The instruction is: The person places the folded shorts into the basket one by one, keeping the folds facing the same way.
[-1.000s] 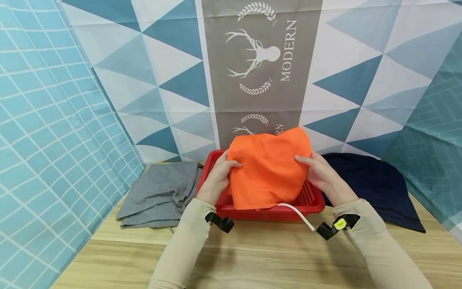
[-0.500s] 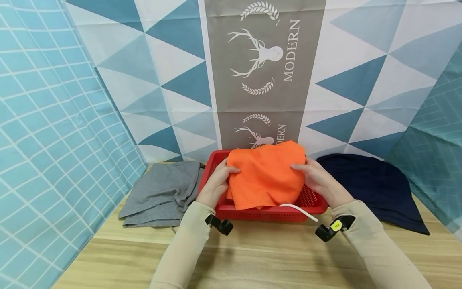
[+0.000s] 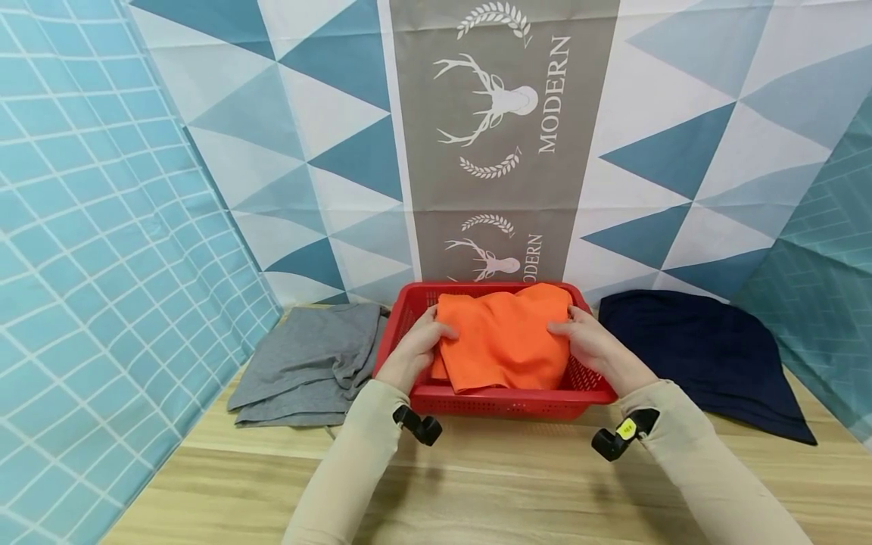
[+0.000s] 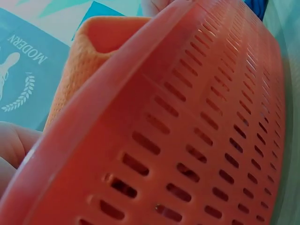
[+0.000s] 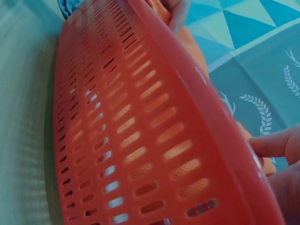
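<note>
A folded orange garment (image 3: 507,341) lies low inside a red perforated plastic basket (image 3: 504,405) in the head view. On its left side my left hand (image 3: 420,344) holds the edge, thumb on top. The right hand (image 3: 591,342) pinches the opposite side in the same way. Fingers under the cloth are hidden. In the left wrist view, a fold of the orange garment (image 4: 77,70) shows over the basket rim (image 4: 93,105). Through the basket's slots in the right wrist view, orange knit and some white show, and the right hand (image 5: 281,159) is partly visible.
A grey folded garment (image 3: 306,363) lies left of the basket on the wooden table (image 3: 504,484). To the right is a dark navy garment (image 3: 702,363). A patterned cloth wall (image 3: 490,189) stands close behind the basket.
Both hands have lowered the orange garment into the basket, below the back rim. The white cord that hung over the front rim is out of sight in the head view.
</note>
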The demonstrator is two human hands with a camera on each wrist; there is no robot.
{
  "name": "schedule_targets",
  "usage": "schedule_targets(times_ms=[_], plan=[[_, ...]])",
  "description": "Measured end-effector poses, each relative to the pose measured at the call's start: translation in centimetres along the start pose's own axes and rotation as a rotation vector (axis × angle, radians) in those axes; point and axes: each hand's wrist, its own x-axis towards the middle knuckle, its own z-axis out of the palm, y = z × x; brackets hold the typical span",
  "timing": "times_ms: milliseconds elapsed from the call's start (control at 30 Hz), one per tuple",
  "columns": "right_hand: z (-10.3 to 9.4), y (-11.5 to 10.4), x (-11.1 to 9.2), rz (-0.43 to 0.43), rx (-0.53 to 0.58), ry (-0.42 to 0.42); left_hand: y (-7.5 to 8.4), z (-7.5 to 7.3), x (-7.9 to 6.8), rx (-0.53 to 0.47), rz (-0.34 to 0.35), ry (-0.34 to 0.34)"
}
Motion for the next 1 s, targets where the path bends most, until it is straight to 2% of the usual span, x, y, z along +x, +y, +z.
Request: schedule_targets(times_ms=[100,300,467,600,867,1000], plan=[[0.0,0.0,0.1,0.001,-0.007,0.002,-0.1,-0.2,0.1,0.036,0.004,0.026],[-0.1,0.4,0.4,0.014,-0.113,0.03,-0.3,-0.3,0.1,0.119,0.033,0.087],[0.0,0.8,0.5,0.039,-0.136,0.04,-0.3,-0.4,0.2,0.148,0.036,0.12],[0.1,1.1,0.5,0.043,-0.16,0.032,-0.3,-0.5,0.3,0.158,0.067,0.133],[0.0,1.7,0.3,0.072,-0.43,-0.012,-0.2,-0.6,0.1,0.154,0.075,0.156],[0.1,1.9,0.2,0.052,-0.47,-0.003,-0.4,-0.8,0.1,0.145,0.07,0.161]])
